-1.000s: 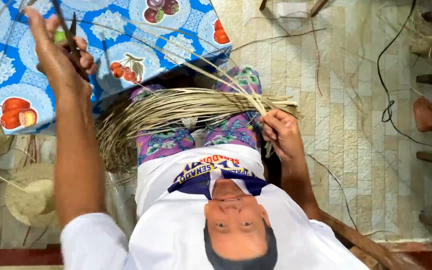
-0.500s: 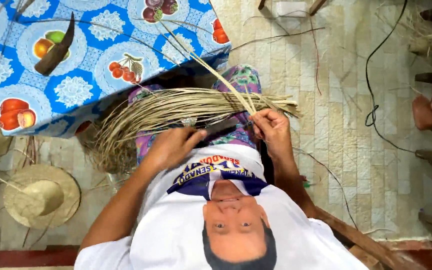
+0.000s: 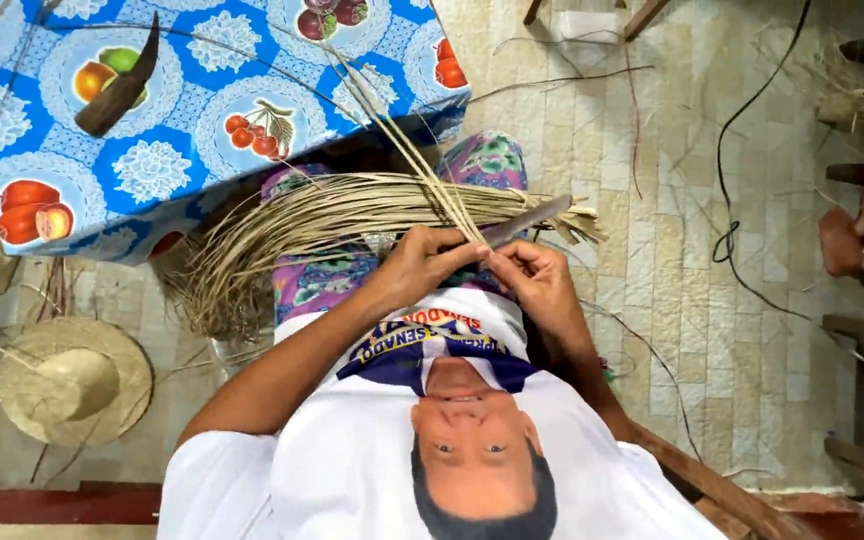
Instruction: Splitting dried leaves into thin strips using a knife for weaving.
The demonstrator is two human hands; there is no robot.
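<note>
— Holding anything, those two hands?

— Yes. The left hand (image 3: 427, 262) and the right hand (image 3: 537, 280) sit close together over the lap. Both are closed, pinching a few thin straw strips (image 3: 422, 165) that rise up toward the table (image 3: 192, 150).

— What else does the right hand grip?

— A flat grey blade (image 3: 530, 218). It pokes out to the side, just over the big bundle of dry straw (image 3: 342, 215) lying across the knees.

— And on the table?

— A dark curved tool (image 3: 117, 90) rests on the blue fruit cloth. A straw hat (image 3: 74, 380) lies on the floor, well apart from the hands.
</note>
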